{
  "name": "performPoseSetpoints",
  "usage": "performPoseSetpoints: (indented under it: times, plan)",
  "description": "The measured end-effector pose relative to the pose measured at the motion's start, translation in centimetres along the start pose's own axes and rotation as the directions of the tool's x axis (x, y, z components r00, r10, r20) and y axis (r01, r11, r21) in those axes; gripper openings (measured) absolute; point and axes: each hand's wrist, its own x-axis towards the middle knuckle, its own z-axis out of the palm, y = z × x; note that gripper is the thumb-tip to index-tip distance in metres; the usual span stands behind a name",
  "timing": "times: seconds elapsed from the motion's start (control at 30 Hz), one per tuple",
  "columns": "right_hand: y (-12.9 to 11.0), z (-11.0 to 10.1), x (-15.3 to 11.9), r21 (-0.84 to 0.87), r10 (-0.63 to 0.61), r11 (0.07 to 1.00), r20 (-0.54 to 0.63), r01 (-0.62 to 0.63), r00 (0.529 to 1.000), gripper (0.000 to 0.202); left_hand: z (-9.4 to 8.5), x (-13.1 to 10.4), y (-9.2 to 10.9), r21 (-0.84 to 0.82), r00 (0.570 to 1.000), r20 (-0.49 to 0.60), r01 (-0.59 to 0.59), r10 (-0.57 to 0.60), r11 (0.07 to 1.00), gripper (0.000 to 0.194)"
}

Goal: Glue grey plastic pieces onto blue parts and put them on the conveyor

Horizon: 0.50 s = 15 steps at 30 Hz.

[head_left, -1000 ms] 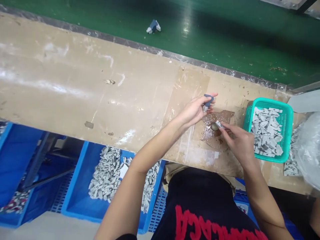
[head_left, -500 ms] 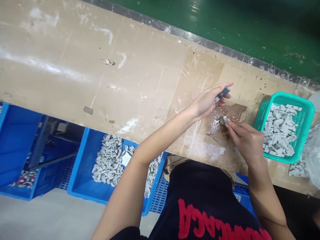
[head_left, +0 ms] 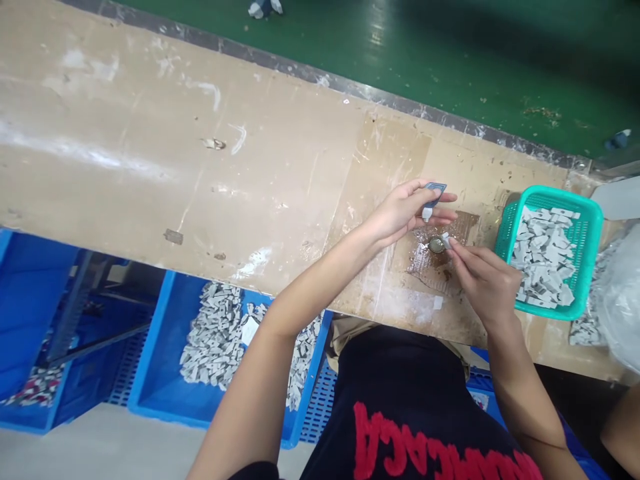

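Note:
My left hand (head_left: 407,210) pinches a flat blue-grey plastic piece (head_left: 436,191) between thumb and fingers, with the other fingers stretched out. A small white part (head_left: 427,214) shows at the lower end of that piece. My right hand (head_left: 487,280) is closed, its fingertips on a small light-grey plastic part (head_left: 447,240). That part is at the right edge of a small round dish (head_left: 436,245); whether they touch I cannot tell. Under the dish lies a torn, wet-looking piece of brown cardboard (head_left: 469,228).
To the right stands a green basket (head_left: 594,257) of light-grey parts, beside clear plastic bags (head_left: 623,293). Blue crates (head_left: 145,373) of similar parts sit below the worn tabletop (head_left: 280,173). At the lower right another person's arm (head_left: 623,423) shows.
My right hand has drawn the small part back from over the round dish, which now shows more fully. My left hand has turned the blue-grey piece so its flat face shows.

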Motion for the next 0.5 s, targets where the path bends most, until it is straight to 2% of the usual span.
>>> performPoseSetpoints:
  times: [0.07, 0.13, 0.23, 0.3, 0.4, 0.5]
  plan:
    - [-0.24, 0.03, -0.01, 0.027, 0.045, 0.999, -0.053, -0.044, 0.998, 0.025, 0.13, 0.07, -0.11, 0.074, 0.999, -0.044, -0.015, 0.018, 0.997, 0.008]
    - [-0.42, 0.13, -0.06, 0.049, 0.056, 0.997, -0.044, -0.054, 0.997, 0.024, 0.16, 0.27, -0.23, 0.139, 0.993, -0.102, -0.049, 0.063, 0.989, 0.011]
    - [-0.45, 0.34, -0.24, 0.058, 0.041, 0.998, -0.053, -0.038, 0.998, 0.023, 0.05, 0.53, -0.2, 0.131, 0.981, -0.159, -0.09, 0.11, 0.987, 0.023]
    - [-0.33, 0.47, -0.39, 0.052, 0.021, 0.999, -0.083, -0.017, 0.996, 0.026, -0.06, 0.49, 0.03, 0.068, 0.983, -0.15, -0.097, 0.106, 0.993, 0.029]
    - [-0.15, 0.63, -0.55, 0.052, -0.019, 0.998, -0.078, 0.023, 0.997, 0.029, -0.28, 0.1, 0.38, -0.021, 0.994, -0.079, -0.076, 0.074, 0.997, 0.027]
    - [-0.09, 0.62, -0.61, 0.062, 0.008, 0.998, -0.068, -0.004, 0.998, 0.026, -0.65, -0.25, 0.25, -0.04, 0.998, -0.014, -0.055, 0.054, 0.998, 0.03]
